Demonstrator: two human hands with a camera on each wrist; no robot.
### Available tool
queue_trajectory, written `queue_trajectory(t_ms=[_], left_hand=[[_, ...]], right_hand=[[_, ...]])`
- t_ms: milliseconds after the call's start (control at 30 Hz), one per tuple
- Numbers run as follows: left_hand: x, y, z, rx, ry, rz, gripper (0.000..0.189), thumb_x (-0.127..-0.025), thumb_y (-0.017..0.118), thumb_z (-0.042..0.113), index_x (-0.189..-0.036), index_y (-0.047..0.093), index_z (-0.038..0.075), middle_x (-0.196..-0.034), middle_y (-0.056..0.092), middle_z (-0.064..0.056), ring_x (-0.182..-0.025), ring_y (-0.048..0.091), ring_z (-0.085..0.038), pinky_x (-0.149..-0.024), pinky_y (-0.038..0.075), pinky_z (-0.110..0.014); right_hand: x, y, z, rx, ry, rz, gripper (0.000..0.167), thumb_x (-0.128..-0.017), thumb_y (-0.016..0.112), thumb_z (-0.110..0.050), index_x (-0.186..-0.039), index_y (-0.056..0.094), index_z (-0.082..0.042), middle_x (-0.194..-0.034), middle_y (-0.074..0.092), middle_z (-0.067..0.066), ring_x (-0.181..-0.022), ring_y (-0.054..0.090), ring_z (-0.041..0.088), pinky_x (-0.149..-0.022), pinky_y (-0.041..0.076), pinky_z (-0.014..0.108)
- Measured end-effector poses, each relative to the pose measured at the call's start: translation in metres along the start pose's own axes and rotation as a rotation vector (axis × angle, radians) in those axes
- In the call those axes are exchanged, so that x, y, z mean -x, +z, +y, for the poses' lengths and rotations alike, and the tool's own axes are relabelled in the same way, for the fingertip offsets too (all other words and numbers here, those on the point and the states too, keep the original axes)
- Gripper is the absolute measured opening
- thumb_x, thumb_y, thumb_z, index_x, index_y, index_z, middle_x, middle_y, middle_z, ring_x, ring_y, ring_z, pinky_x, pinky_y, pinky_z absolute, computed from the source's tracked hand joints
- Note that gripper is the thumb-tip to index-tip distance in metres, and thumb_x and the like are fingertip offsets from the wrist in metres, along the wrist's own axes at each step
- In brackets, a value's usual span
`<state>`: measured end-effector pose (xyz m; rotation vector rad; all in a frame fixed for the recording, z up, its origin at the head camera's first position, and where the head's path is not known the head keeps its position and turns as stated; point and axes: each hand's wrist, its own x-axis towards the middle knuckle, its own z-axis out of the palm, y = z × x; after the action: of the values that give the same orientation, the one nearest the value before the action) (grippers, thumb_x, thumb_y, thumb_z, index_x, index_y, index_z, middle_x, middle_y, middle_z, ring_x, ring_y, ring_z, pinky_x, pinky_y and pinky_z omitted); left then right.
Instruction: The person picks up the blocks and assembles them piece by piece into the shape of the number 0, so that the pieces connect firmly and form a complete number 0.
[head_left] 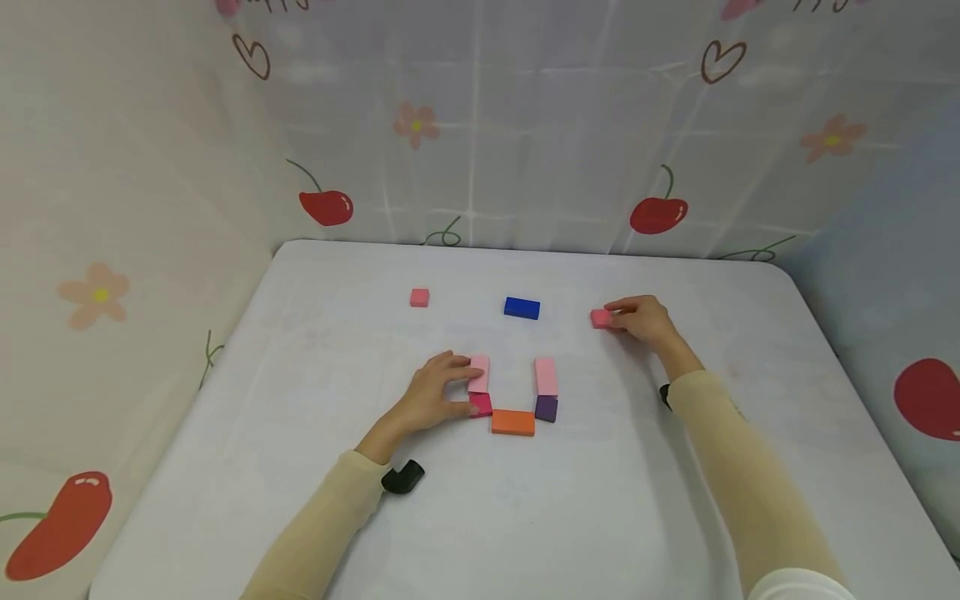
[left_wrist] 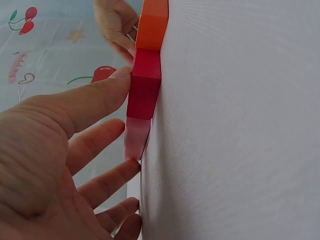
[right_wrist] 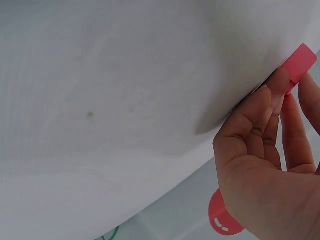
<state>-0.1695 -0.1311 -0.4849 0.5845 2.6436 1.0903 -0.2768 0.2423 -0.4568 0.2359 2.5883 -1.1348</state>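
Observation:
Several blocks form a U in the head view. My left hand [head_left: 435, 390] is at its left side, fingers fairly straight and spread. Its thumb tip rests on the crimson block [left_wrist: 145, 82], and its fingers lie along the light pink block [left_wrist: 136, 137]. Farther right and back, my right hand [head_left: 643, 320] pinches a coral-pink block [right_wrist: 300, 62] by its edge between thumb and fingers, close over the table. An orange block [head_left: 513, 422] makes the bottom of the U. A purple block [head_left: 546, 408] and a second light pink block [head_left: 546, 377] make up its right side.
Behind the U, a blue block [head_left: 522, 307] lies on the white table [head_left: 600, 517], with another coral-pink block [head_left: 419, 297] to its left. A patterned curtain [head_left: 525, 150] hangs past the table's back edge. Black bands [head_left: 403, 477] show at the wrists.

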Motion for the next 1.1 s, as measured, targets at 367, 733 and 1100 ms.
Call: queue_trajectory(t_ms=[367,733,1100], left_hand=[[0.000,-0.001,0.000,0.004,0.008,0.000,0.053,-0.082,0.078,0.022,-0.133,0.062,0.018,-0.145,0.048,-0.011,-0.147,0.022,-0.035,-0.114,0.019,-0.062],[0.000,-0.001,0.001,0.004,0.003,-0.001,0.053,-0.082,0.077,0.022,-0.133,0.062,0.017,-0.146,0.048,-0.012,-0.147,0.022,-0.035,-0.114,0.019,-0.062],[0.002,-0.001,0.003,0.007,-0.011,-0.002,0.053,-0.082,0.078,0.021,-0.133,0.062,0.018,-0.146,0.048,-0.012,-0.147,0.022,-0.035,-0.114,0.019,-0.062]], right_hand=[[0.010,0.026,-0.021,0.058,-0.084,-0.046,0.040,-0.095,0.061,-0.018,-0.133,0.059,-0.005,-0.128,0.054,0.022,-0.105,0.049,0.029,-0.079,0.046,0.027],[0.018,0.048,-0.038,0.078,-0.100,-0.085,0.037,-0.094,0.063,-0.016,-0.130,0.063,-0.007,-0.117,0.058,0.018,-0.095,0.052,0.025,-0.074,0.047,0.025],[0.026,0.063,-0.044,0.074,-0.172,-0.113,0.035,-0.091,0.065,-0.014,-0.126,0.066,-0.007,-0.114,0.063,0.017,-0.091,0.055,0.024,-0.071,0.047,0.026]])
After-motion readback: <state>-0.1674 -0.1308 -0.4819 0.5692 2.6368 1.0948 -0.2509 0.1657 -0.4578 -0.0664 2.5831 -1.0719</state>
